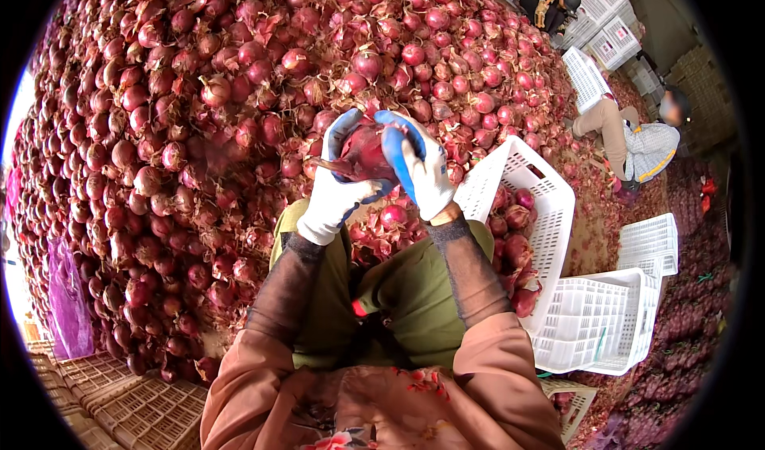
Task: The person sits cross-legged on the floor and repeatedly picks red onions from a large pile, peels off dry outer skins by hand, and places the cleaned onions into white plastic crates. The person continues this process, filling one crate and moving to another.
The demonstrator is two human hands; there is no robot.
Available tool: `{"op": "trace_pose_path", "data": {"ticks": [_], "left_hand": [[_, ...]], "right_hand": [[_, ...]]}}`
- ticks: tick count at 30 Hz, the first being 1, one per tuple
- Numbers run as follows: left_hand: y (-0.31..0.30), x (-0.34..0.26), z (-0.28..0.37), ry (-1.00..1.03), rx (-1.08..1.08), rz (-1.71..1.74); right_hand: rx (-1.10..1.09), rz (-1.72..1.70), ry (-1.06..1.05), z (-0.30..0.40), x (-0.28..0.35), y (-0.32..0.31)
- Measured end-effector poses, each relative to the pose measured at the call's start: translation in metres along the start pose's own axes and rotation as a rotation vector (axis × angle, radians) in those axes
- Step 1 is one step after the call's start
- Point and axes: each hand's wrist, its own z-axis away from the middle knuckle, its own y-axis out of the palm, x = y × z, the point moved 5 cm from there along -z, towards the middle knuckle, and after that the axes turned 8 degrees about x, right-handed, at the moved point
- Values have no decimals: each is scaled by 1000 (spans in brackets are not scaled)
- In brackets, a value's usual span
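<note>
A large red onion (pixel 364 150) with a dry neck pointing left is held up over my knees. Cupping it from the left and below, my left hand (pixel 334 181) wears a white glove with a blue coated palm. My right hand (pixel 418 160), gloved the same way, grips the onion's right side, its fingers bent over the skin. Beyond both hands spreads a big heap of red onions (pixel 299 60). Close by my right knee, a white plastic crate (pixel 553 211) holds several red onions (pixel 517 250). Loose skins lie on the ground between my legs.
Stacked white crates (pixel 588 321) stand at the right, with filled mesh sacks (pixel 675 354) beyond. Tan plastic crates (pixel 149 411) and a purple mesh bag (pixel 67 300) are at lower left. One person (pixel 639 139) sits at the right; another (pixel 547 8) works farther back beside white crates (pixel 597 2).
</note>
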Motion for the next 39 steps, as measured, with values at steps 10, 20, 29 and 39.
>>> {"op": "trace_pose_path", "data": {"ticks": [10, 20, 29, 39], "left_hand": [[8, -21, -1, 72, -71, 236], [25, -6, -9, 298, 59, -810], [13, 21, -16, 117, -336, -1129], [18, 59, -15, 82, 94, -1719]], "right_hand": [[670, 747, 889, 98, -146, 4], [-93, -525, 261, 46, -20, 0], [-357, -954, 174, 74, -43, -11], [-685, -931, 50, 130, -47, -138]]}}
